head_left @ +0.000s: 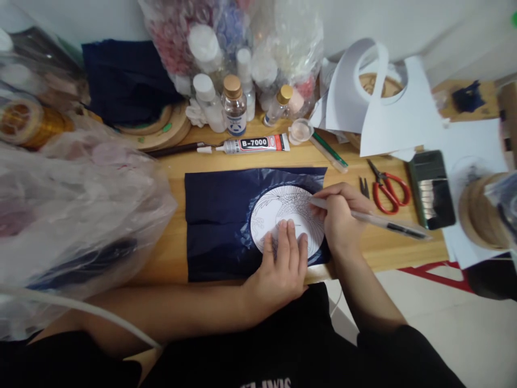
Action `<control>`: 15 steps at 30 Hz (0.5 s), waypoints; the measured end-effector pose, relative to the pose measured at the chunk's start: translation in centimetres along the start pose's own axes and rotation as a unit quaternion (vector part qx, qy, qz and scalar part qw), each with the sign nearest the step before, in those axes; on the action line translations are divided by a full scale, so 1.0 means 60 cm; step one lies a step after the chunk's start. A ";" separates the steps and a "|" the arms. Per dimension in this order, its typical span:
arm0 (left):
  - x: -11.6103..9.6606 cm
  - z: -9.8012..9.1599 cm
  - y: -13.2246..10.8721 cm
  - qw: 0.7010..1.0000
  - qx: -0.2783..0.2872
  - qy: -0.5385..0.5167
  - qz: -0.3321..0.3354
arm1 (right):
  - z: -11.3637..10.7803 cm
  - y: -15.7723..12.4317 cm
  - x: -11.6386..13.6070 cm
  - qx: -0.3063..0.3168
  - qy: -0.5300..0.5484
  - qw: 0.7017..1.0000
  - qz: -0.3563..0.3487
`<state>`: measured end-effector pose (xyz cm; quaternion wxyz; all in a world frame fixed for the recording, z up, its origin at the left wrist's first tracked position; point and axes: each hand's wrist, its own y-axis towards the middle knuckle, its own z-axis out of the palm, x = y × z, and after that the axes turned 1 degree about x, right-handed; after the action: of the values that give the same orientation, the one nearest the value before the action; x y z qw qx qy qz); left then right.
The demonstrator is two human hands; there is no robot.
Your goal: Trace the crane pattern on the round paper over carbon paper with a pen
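Note:
A round white paper (264,213) printed with a fine black line drawing lies on a dark blue sheet (218,221) on the wooden table. My left hand (283,258) rests on the lower part of the paper, its fingers stretched out flat. Closed around a pen (369,217) with a translucent barrel, my right hand (343,215) is at the right edge of the paper. The pen tilts, its far end pointing right, and its tip seems to meet the drawing near the upper right. My fingers partly cover the drawing.
Behind the sheet lie a B-7000 glue tube (256,144), small bottles (234,105) and a green craft knife (329,152). Red-handled scissors (390,188) and a dark case (432,188) are to the right. Plastic bags (81,215) crowd the left. White paper cutouts (383,116) stand at the back right.

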<state>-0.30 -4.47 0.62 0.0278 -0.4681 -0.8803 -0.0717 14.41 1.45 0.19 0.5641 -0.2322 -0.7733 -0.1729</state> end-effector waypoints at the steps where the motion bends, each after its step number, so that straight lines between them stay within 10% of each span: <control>1: 0.000 0.000 0.000 1.000 0.001 0.001 -0.001 | -0.001 -0.001 -0.001 0.013 -0.019 1.000 -0.003; 15: 0.001 0.000 0.000 1.000 0.000 0.000 0.000 | -0.002 -0.002 -0.009 0.044 -0.087 0.994 -0.041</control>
<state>-0.31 -4.43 0.63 0.0275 -0.4685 -0.8801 -0.0719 14.60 1.21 -0.28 0.4965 -0.1898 -0.8353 -0.1408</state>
